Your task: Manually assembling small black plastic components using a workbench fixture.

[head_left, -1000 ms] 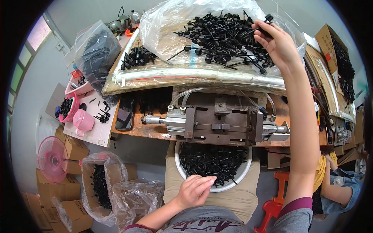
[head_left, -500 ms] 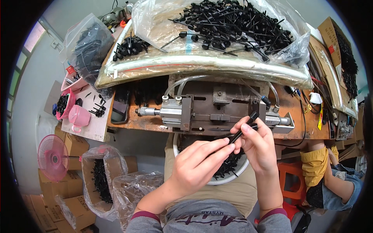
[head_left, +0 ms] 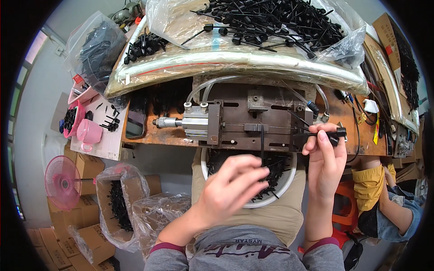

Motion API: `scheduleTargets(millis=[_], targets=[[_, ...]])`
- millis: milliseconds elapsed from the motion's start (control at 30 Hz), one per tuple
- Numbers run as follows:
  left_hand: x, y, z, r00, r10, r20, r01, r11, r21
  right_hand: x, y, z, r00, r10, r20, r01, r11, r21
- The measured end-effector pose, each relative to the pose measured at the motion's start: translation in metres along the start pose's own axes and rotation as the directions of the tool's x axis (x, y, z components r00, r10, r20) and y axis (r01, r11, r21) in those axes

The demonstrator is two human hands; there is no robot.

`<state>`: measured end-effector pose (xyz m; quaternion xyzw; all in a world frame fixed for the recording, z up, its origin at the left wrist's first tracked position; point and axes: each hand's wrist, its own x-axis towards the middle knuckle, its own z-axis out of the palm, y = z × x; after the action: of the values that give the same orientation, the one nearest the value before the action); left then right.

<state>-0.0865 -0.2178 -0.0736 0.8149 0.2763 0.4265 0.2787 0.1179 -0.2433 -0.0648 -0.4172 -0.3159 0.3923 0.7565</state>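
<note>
My right hand (head_left: pixel 326 151) is closed on several thin black rods with knobbed heads (head_left: pixel 335 135), held at the right end of the brown metal fixture (head_left: pixel 235 117). Smeared by motion, my left hand (head_left: pixel 233 187) hovers over a white-rimmed tub (head_left: pixel 293 180) of black pieces on my lap. Just above its fingertips stands a slim black rod (head_left: pixel 262 147), upright in the picture and crossing the fixture's front edge. Whether my fingers grip that rod is not clear. A small metal block (head_left: pixel 256 127) sits mid-fixture, and a silver cylinder (head_left: pixel 195 123) is mounted at its left.
Behind the fixture, a plastic-covered board (head_left: pixel 190 67) carries a heap of black knobbed rods (head_left: pixel 275 22). A phone (head_left: pixel 136 119) and pink mug (head_left: pixel 89 132) are at left. Below stand a pink fan (head_left: pixel 68 183) and cartons (head_left: pixel 68 217). Another person's arm (head_left: pixel 395 198) shows at right.
My hands have parted. The right one moved right with black rods in it; the left dropped slightly back over the tub. The fixture's middle block and the tub now show more fully.
</note>
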Motion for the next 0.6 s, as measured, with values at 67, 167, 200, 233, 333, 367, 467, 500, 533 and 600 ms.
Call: scheduleTargets(millis=[67, 167, 200, 233, 333, 367, 467, 500, 533, 600], targets=[[0.004, -0.017, 0.009, 1.000, -0.001, -0.002, 0.001, 0.991, 0.132, -0.005, 0.001, 0.000, 0.997, -0.077, 0.032, 0.080, 0.992, -0.096], [0.006, -0.031, 0.017, 0.998, 0.047, 0.052, -0.062, 0.929, 0.365, -0.013, 0.004, -0.001, 0.971, -0.209, 0.116, 0.232, 0.940, -0.251], [0.006, -0.033, 0.019, 0.996, 0.052, 0.079, -0.080, 0.901, 0.426, -0.015, 0.004, -0.002, 0.956, -0.253, 0.147, 0.287, 0.907, -0.307], [0.006, -0.034, 0.021, 0.995, 0.064, 0.073, -0.090, 0.893, 0.440, -0.016, 0.005, -0.004, 0.939, -0.293, 0.180, 0.340, 0.869, -0.359], [0.009, -0.035, 0.025, 0.992, 0.088, 0.086, -0.119, 0.862, 0.492, -0.019, 0.005, -0.008, 0.951, -0.244, 0.192, 0.298, 0.889, -0.348], [0.010, -0.034, 0.025, 0.991, 0.079, 0.106, -0.122, 0.851, 0.511, -0.020, 0.005, -0.008, 0.960, -0.208, 0.186, 0.260, 0.907, -0.331], [0.016, -0.033, 0.023, 0.986, 0.066, 0.156, -0.141, 0.826, 0.545, -0.023, 0.001, -0.008, 0.963, -0.187, 0.195, 0.253, 0.876, -0.412], [0.018, -0.033, 0.022, 0.983, 0.065, 0.171, -0.150, 0.820, 0.552, -0.024, 0.001, -0.008, 0.957, -0.196, 0.213, 0.273, 0.860, -0.431], [0.020, -0.033, 0.021, 0.981, 0.054, 0.184, -0.149, 0.820, 0.552, -0.025, 0.000, -0.008, 0.951, -0.206, 0.232, 0.292, 0.843, -0.451], [0.022, -0.031, 0.019, 0.977, 0.030, 0.209, -0.144, 0.817, 0.558, -0.025, 0.002, -0.009, 0.945, -0.219, 0.244, 0.315, 0.815, -0.486]])
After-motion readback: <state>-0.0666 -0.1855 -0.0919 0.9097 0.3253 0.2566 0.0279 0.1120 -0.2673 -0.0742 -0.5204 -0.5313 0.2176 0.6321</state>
